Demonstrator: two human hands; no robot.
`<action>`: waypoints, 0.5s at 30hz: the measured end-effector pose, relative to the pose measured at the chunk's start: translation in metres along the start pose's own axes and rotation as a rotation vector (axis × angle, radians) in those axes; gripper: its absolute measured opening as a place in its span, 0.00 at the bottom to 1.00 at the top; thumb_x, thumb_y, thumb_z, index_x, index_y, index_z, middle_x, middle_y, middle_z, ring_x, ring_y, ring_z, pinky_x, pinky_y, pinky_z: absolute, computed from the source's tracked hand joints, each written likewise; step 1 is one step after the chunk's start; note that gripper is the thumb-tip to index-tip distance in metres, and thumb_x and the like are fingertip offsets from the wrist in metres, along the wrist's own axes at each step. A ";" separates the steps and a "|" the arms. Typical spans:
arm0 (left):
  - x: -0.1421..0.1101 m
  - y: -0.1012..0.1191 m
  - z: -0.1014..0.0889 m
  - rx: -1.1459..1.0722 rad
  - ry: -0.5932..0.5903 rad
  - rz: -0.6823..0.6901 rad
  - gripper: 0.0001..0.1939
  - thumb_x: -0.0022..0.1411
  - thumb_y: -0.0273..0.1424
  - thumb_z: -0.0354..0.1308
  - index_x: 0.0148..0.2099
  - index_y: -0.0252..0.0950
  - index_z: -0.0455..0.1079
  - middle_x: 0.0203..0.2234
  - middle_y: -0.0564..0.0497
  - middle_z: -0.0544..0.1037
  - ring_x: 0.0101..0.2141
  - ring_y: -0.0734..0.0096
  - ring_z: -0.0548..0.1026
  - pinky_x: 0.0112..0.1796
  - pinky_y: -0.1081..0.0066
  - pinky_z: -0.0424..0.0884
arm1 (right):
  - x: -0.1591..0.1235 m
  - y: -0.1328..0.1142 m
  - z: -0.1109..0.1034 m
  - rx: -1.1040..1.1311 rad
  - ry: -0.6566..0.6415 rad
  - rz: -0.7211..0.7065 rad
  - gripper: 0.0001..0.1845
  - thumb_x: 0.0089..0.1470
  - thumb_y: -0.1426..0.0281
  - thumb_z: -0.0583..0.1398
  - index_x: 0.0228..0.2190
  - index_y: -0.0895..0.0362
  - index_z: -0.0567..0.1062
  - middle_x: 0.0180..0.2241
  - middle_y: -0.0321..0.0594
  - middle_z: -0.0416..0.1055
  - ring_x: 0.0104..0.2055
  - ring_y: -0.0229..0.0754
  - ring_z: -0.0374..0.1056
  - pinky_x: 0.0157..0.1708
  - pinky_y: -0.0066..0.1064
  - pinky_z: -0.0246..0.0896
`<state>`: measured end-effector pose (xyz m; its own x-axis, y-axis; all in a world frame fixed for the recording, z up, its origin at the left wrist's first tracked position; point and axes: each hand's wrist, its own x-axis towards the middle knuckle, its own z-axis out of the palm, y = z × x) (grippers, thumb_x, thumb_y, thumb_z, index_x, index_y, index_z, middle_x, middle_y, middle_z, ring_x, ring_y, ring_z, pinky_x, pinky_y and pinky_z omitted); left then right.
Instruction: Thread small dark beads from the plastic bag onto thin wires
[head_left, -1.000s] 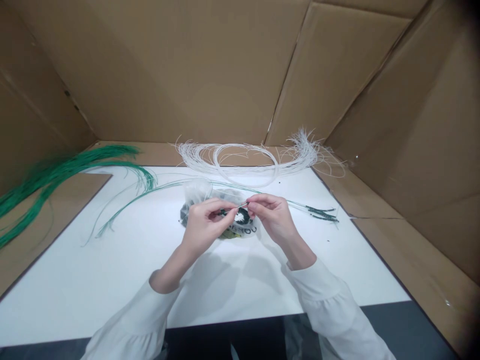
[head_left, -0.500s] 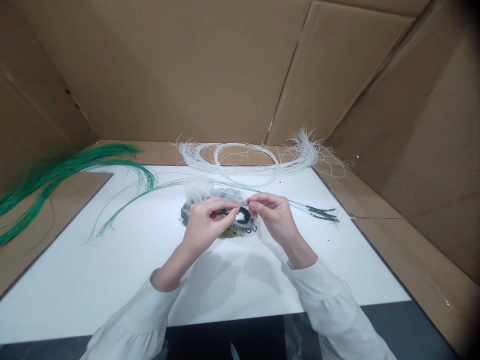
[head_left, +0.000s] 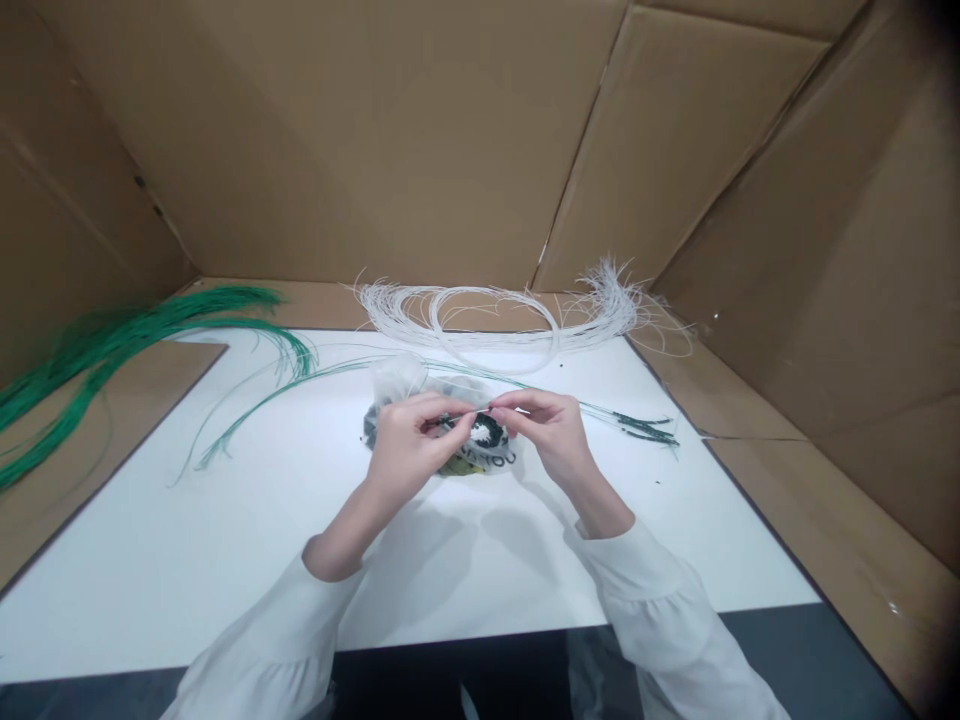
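Observation:
Over a clear plastic bag (head_left: 397, 375) of small dark beads (head_left: 491, 432), both of my hands meet, fingertips almost touching. My left hand (head_left: 412, 432) is closed, pinching a thin strand (head_left: 463, 414) between thumb and fingers. The strand's tip reaches the fingertips of my right hand (head_left: 547, 425), also closed in a pinch. A tiny dark speck shows at those fingertips; whether it is a bead on the strand I cannot tell. Behind the bag runs a bunch of green strands (head_left: 262, 403), its right ends carrying rows of dark beads (head_left: 645, 430).
A thick bundle of green strands (head_left: 112, 355) lies at the left. Coiled white strands (head_left: 495, 335) rest along the back of the white board (head_left: 247, 560). Cardboard walls (head_left: 375, 140) enclose the back and both sides. A few loose specks dot the board at right.
My right fingertips have shifted slightly left and down along the strand's tip. The left hand keeps its pinch, and the bag and bundles stay put.

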<state>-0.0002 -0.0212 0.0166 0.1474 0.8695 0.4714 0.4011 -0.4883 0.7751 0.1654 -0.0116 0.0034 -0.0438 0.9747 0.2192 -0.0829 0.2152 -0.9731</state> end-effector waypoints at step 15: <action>-0.002 0.001 0.003 -0.017 -0.009 0.020 0.07 0.54 0.30 0.58 0.33 0.36 0.76 0.25 0.50 0.78 0.22 0.75 0.71 0.24 0.76 0.65 | -0.001 0.001 0.001 0.016 0.052 -0.033 0.07 0.36 0.71 0.67 0.23 0.56 0.76 0.23 0.35 0.73 0.23 0.34 0.65 0.19 0.24 0.57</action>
<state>0.0027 -0.0231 0.0147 0.1632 0.8601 0.4834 0.3827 -0.5068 0.7725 0.1643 -0.0124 0.0021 0.0108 0.9689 0.2472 -0.0997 0.2470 -0.9639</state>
